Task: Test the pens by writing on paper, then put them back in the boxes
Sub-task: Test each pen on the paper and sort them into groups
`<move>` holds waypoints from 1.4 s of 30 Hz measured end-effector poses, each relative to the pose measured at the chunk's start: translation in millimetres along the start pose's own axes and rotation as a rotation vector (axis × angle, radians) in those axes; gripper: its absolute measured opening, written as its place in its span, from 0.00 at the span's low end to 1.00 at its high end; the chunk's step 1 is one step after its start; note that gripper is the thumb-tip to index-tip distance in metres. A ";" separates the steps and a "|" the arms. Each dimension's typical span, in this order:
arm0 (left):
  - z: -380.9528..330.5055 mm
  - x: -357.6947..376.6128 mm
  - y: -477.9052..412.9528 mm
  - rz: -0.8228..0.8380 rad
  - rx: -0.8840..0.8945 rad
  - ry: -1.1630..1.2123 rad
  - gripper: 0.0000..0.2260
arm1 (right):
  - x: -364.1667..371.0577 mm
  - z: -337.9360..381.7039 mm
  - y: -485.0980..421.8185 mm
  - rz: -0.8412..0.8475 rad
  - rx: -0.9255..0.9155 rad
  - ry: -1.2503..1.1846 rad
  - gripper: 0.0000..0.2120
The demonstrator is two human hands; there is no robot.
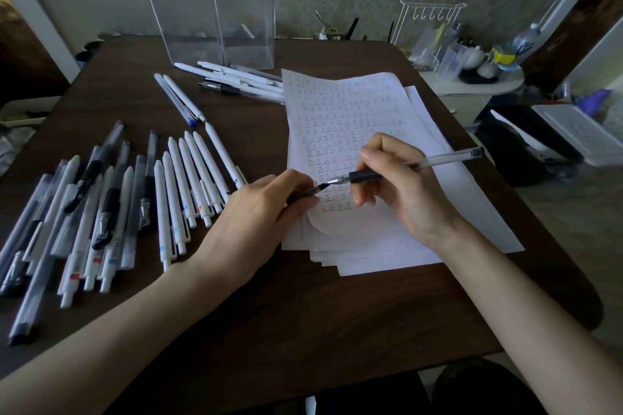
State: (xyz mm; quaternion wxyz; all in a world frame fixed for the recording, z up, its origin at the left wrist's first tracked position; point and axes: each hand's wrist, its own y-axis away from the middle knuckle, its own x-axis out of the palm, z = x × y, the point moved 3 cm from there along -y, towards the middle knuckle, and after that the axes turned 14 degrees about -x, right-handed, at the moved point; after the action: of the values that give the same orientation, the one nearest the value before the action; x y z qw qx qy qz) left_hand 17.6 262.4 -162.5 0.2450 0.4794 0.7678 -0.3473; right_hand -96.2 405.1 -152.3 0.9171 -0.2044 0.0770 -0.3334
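— Where is the pen being tested?

— The clear-barrelled pen with the black rubber grip [438,160] is over the stack of white paper sheets [364,235], near the table's right edge. The right hand [397,185] grasps it by the grip, tip pointing left. The left hand [256,212] pinches a small dark cap [303,194] right at that tip. Whether the cap is coming off or going on, I cannot tell.

— How much testing is done?

— Quite a lot, I'd judge. The top sheet carries rows of the same small written character from its far edge down past the middle, with bare paper only along the near edge.

— And the putting back?

— Hardly begun, by the look of it. The two tall clear plastic boxes [215,9] stand at the far edge of the dark brown wooden table [303,306]; something small shows through their walls, but I cannot make it out. A wide spread of white and dark-barrelled pens [111,212] lies along the left edge, and a smaller cluster of white pens [236,80] sits just in front of the boxes.

— Which are tested?

— Nothing shows that.
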 end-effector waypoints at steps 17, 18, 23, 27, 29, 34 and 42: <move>-10.2 -2.1 5.1 -0.085 0.189 -0.067 0.13 | 28.7 -0.7 -8.2 -0.108 0.017 0.097 0.18; -9.6 -1.6 3.6 -0.086 0.148 -0.058 0.13 | 29.1 0.3 -9.2 -0.102 0.014 0.098 0.18; -6.6 -7.1 -2.8 -0.167 -0.031 -0.091 0.12 | 21.1 4.1 -13.9 -0.095 0.059 0.231 0.24; 4.2 -34.6 -1.4 -0.349 -0.152 -0.194 0.10 | 12.4 3.7 -15.0 -0.148 0.071 0.323 0.20; 13.4 -46.7 2.0 -0.409 -0.235 -0.265 0.08 | 15.6 1.5 -17.9 -0.121 0.084 0.355 0.16; 33.6 -56.4 14.9 -0.410 -0.384 -0.429 0.03 | 46.0 -10.8 -48.7 0.081 0.073 0.515 0.10; 46.1 -64.1 18.2 -0.319 -0.424 -0.641 0.18 | 111.7 -52.9 -151.6 0.187 0.009 0.817 0.07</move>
State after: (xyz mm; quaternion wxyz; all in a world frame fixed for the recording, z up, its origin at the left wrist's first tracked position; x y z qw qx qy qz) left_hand 63.1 196.1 -151.8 0.5080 0.1609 0.7718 -0.3470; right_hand -113.3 210.9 -136.1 0.8384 -0.0434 0.4513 -0.3026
